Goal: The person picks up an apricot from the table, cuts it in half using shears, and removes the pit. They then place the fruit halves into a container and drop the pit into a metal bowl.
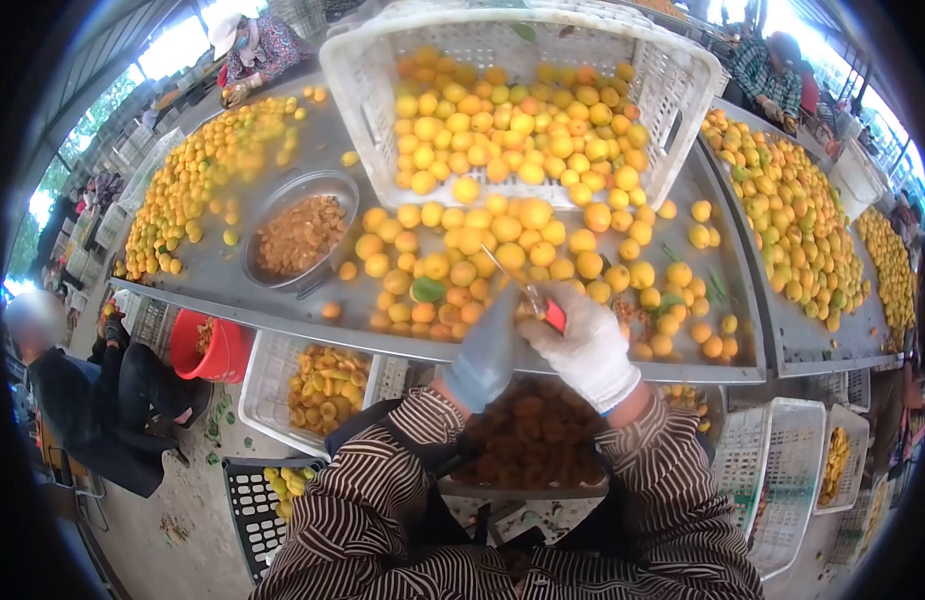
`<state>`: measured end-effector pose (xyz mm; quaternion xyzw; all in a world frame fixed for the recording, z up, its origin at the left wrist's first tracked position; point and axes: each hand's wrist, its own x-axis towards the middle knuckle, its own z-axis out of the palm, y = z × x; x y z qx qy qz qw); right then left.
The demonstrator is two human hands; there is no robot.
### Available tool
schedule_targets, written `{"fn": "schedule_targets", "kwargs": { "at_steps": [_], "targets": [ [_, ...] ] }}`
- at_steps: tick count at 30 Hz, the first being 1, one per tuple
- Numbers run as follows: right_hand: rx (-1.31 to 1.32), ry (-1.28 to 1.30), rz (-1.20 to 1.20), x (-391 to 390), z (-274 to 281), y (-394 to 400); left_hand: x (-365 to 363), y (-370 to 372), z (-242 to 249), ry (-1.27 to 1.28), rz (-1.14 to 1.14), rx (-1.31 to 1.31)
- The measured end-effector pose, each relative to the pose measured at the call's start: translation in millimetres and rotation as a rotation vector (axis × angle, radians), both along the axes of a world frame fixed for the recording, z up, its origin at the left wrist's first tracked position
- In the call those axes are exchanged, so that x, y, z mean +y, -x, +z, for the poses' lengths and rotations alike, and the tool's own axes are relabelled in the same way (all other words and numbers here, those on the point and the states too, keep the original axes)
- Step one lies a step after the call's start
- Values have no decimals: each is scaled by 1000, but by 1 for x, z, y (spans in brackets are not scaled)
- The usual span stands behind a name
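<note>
My right hand (585, 345), in a white glove, is closed around the red handle of a small knife (554, 316). Its thin blade points up and left over the apricots. Close beside it is my left hand (485, 348) in a blue-grey glove, its fingers curled in front of the knife. Whatever those fingers hold is hidden from this angle. Loose yellow-orange apricots (465, 240) lie on the metal table (312, 318) just beyond both hands. Below my wrists, a container of dark orange, blurred pieces (530, 435) sits at my lap.
A white crate (357, 110) lies tipped toward me, spilling apricots. Left of it stands a metal bowl (254, 255) of brownish pieces. A red bucket (227, 355) and a white crate of apricot halves (327, 390) are below the table edge. Other people sit around.
</note>
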<state>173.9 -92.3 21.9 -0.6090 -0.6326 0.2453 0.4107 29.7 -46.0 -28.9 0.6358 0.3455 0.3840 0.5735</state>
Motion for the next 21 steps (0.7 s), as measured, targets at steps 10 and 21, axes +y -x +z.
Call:
{"fn": "schedule_targets", "kwargs": {
  "at_steps": [10, 21],
  "targets": [
    [32, 76, 14, -2, -3, 6, 1, 9, -12, -680, 154, 350],
    [1295, 109, -110, 4, -1, -22, 10, 8, 26, 586, -202, -649]
  ]
}}
